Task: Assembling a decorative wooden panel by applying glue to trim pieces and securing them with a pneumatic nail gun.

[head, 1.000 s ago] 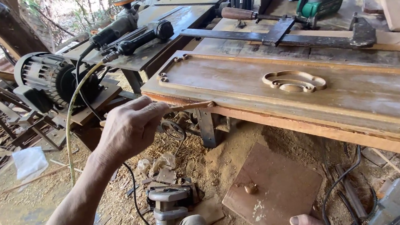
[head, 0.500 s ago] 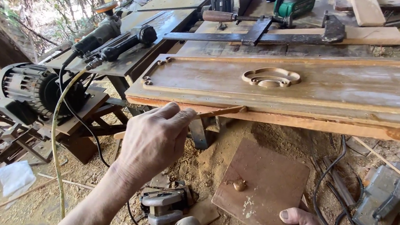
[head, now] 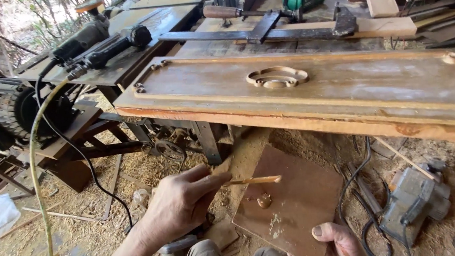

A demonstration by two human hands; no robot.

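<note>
I see the left hand (head: 176,205) pinching a thin stick (head: 255,181) level above the brown board (head: 296,205), apparently poised to dab it, while the right hand (head: 338,242) clamps the board's near edge, steadying it.

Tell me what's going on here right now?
A person sits by a workbench in a sawdust-strewn shop. The left hand pinches a thin wood stick, held level above a brown board. The right hand grips that board's near edge. A small knob sits on the board. A carved panel lies on the bench, and a power tool rests on the ground at right.
</note>
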